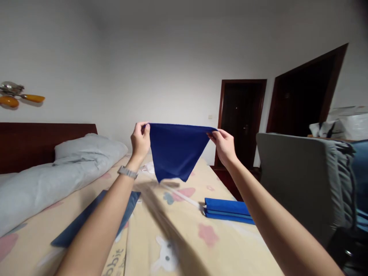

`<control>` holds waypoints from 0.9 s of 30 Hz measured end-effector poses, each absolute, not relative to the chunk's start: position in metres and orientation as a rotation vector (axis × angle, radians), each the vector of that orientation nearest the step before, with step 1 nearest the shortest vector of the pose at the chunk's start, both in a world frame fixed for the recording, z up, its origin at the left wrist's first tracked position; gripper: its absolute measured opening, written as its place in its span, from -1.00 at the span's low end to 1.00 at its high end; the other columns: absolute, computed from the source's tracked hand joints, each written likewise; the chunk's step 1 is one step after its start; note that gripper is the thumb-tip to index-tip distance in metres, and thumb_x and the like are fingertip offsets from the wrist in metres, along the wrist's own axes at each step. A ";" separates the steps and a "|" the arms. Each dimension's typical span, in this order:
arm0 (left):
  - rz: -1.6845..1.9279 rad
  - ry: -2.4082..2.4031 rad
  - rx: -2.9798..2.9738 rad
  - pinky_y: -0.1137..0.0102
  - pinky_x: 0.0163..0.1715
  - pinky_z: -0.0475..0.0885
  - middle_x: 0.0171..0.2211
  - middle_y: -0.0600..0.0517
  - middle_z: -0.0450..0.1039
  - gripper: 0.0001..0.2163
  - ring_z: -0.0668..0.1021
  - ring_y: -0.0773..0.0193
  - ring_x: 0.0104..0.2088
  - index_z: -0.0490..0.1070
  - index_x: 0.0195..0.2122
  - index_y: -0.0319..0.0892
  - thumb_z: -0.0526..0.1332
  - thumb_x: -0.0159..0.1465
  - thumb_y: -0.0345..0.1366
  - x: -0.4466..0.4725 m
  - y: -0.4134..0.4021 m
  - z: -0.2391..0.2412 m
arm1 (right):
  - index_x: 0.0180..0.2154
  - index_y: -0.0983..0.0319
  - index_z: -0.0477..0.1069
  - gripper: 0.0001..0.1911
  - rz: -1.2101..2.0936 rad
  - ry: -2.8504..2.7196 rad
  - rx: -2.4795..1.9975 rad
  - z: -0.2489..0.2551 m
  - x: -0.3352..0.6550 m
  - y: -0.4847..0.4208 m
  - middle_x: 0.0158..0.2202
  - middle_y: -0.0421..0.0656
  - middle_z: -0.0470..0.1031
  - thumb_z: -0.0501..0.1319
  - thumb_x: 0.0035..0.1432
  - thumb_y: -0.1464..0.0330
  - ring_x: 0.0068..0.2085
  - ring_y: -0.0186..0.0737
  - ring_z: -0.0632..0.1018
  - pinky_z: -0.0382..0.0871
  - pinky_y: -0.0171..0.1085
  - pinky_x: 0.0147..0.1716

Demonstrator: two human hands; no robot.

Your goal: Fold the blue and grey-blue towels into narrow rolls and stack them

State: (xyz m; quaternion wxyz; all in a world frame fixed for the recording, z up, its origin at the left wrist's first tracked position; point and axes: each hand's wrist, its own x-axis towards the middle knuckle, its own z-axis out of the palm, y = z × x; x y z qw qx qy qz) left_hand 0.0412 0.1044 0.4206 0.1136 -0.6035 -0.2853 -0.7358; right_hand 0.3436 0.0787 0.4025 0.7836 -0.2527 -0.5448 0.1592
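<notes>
Evidently the work is partway through in the head view, with one blue cloth (179, 149) raised above the bed (238, 247) and drawn out between two hands. The left hand (140, 138) has its grip closed on one upper corner, thumb against fingers; the right hand (225, 145) pinches the opposite corner, so the top edge runs nearly straight from hand to hand. What looks done, then, is the opening out: the cloth hangs spread, narrowing toward its lower edge, with no fold visible across its face. Setting it down remains undone, since it is in the air; whether its lower edge brushes the bed, I cannot tell.

Below, a darker blue piece (73, 226) lies flat on the sheet, partly hidden by the left forearm, and neither hand touches it. Near the right forearm, a brighter blue bundle (227, 211) rests in neat layers, apparently folded already. A pale strap (184, 196) crosses the sheet toward the bundle's near end; whether it joins the raised cloth is unclear.
</notes>
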 end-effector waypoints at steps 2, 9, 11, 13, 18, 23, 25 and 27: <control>-2.062 -0.797 -1.842 0.34 0.04 0.42 -0.02 -0.08 0.53 -0.78 0.56 0.25 -0.01 0.40 -0.01 -0.16 0.07 0.44 -0.21 0.035 0.084 0.371 | -0.30 0.23 0.52 -0.79 0.380 -1.194 -0.575 0.350 0.352 0.060 -0.26 -0.15 0.59 0.25 0.10 0.22 -0.15 -0.17 0.59 0.44 -0.15 0.05; -1.567 -1.278 -2.236 0.18 0.05 0.47 -0.06 -0.15 0.54 -0.75 0.58 0.10 0.00 0.42 -0.05 -0.16 0.00 0.45 -0.21 0.011 0.030 0.113 | -0.22 0.26 0.59 -0.53 0.573 -1.261 -1.203 0.113 0.341 -0.005 -0.14 0.05 0.62 0.24 0.05 0.02 -0.09 0.13 0.60 0.44 0.08 0.01; -1.414 -1.450 -2.333 0.16 -0.04 0.52 -0.17 -0.12 0.58 -0.72 0.61 0.06 -0.09 0.45 -0.13 -0.13 -0.01 0.44 -0.16 0.003 0.012 0.051 | -0.29 0.25 0.60 -0.56 0.615 -1.242 -1.268 0.066 0.329 -0.025 -0.19 0.07 0.64 0.23 0.06 0.02 -0.11 0.17 0.62 0.48 0.08 -0.06; -1.309 -1.562 -2.364 0.11 -0.06 0.53 -0.21 -0.11 0.58 -0.70 0.61 0.00 -0.09 0.47 -0.18 -0.11 -0.01 0.44 -0.12 -0.006 -0.004 0.011 | -0.29 0.22 0.60 -0.61 0.659 -1.265 -1.322 0.037 0.321 -0.043 -0.24 0.04 0.65 0.21 0.10 0.06 -0.18 0.15 0.63 0.51 0.03 -0.15; -1.052 -1.649 -2.650 0.21 -0.11 0.50 -0.24 -0.07 0.55 -0.74 0.60 0.07 -0.15 0.49 -0.23 -0.06 0.04 0.42 -0.13 -0.029 -0.027 0.015 | -0.24 0.21 0.56 -0.67 0.640 -1.520 -1.469 0.036 0.323 -0.069 -0.23 -0.04 0.62 0.07 0.20 0.22 -0.18 0.00 0.60 0.44 -0.13 -0.17; -0.922 -1.695 -2.732 0.25 -0.11 0.44 -0.28 -0.03 0.52 -0.75 0.56 0.10 -0.17 0.48 -0.27 -0.07 0.08 0.40 -0.10 -0.040 -0.023 0.072 | -0.47 0.22 0.42 -0.73 0.541 -1.834 -1.492 0.068 0.337 -0.061 -0.47 -0.15 0.47 0.03 0.19 0.32 -0.40 -0.18 0.46 0.27 -0.26 -0.37; -0.991 -1.689 -2.748 0.26 -0.05 0.41 -0.26 -0.03 0.50 -0.74 0.53 0.10 -0.11 0.45 -0.30 -0.09 0.08 0.40 -0.08 -0.041 -0.022 0.072 | -0.53 0.21 0.33 -0.77 0.561 -1.897 -1.503 0.061 0.341 -0.055 -0.51 -0.19 0.40 0.03 0.14 0.39 -0.42 -0.21 0.43 0.21 -0.28 -0.40; -1.017 -1.744 -2.851 0.29 0.01 0.39 -0.22 -0.02 0.50 -0.72 0.52 0.13 -0.07 0.42 -0.31 -0.09 0.04 0.42 -0.08 -0.039 -0.024 0.058 | -0.55 0.21 0.29 -0.80 0.629 -1.896 -1.525 0.044 0.345 -0.054 -0.51 -0.21 0.38 0.03 0.10 0.43 -0.42 -0.23 0.41 0.18 -0.29 -0.41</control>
